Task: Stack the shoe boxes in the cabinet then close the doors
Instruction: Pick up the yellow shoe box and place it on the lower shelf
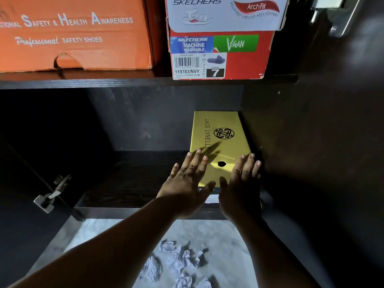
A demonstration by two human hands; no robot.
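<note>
Resting flat on the yellow shoe box (220, 140), both hands had their fingers straight and spread, gripping nothing. The left hand (187, 183) lay over the box's near left corner, the right hand (242, 188) over its near right corner. That box (printed LACE LYNELLE) sat on the lower shelf (128, 183) of the dark cabinet, pushed against the right wall. On the upper shelf (104, 81) stood an orange safety shoe box (72, 34) at left and, beside it, a red Skechers box (245, 57) with a white Skechers box (224, 13) stacked on top. 1 metal hinge (51, 194) showed at lower left.
</note>
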